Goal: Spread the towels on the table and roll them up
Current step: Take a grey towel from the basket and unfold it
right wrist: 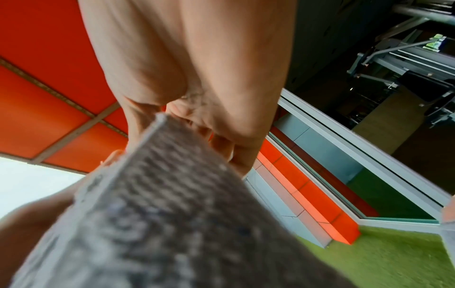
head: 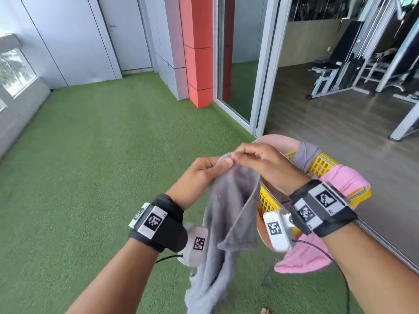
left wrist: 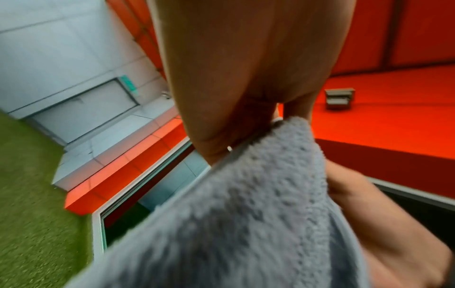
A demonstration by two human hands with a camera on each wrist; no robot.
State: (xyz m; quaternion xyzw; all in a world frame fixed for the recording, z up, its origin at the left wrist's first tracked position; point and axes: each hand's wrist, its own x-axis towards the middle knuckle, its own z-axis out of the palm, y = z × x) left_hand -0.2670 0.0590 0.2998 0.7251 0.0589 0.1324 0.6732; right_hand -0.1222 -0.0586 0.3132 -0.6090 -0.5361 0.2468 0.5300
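1. Green artificial grass (head: 95, 155) covers the ground below and to the left of the fingers.
2. Beyond the fingertips stand grey wall panels (head: 68, 37) and an orange column (head: 197, 53), with a glass sliding door (head: 240, 64) beside the column.
3. To the right of the fingers, past the door frame, lies a wooden floor (head: 328, 132) with gym machines (head: 344, 71) at the far side.
4. A yellow basket (head: 322, 165) sits just behind and to the right of the right hand's fingers on a pink round table (head: 277, 140); a pink towel (head: 344, 180) hangs over its rim, and another grey cloth (head: 307, 155) is draped on its far edge.
5. The left hand (head: 204, 171) is raised in front of the body, its thumb and curled fingers pinching the top edge of a grey towel (head: 229, 211).
6. The right hand (head: 260, 164) meets it fingertip to fingertip, its fingers bent and pinching the same top edge just beside the left thumb.
7. The grey towel hangs down from the two pinches, between the forearms, folded loosely on itself, its lower end near the grass; it does not lie on the table.
8. In the left wrist view the fingers (left wrist: 246, 126) close on the towel's hem; the right wrist view shows the same for the other hand.
9. Both wrists wear black straps with marked camera blocks.
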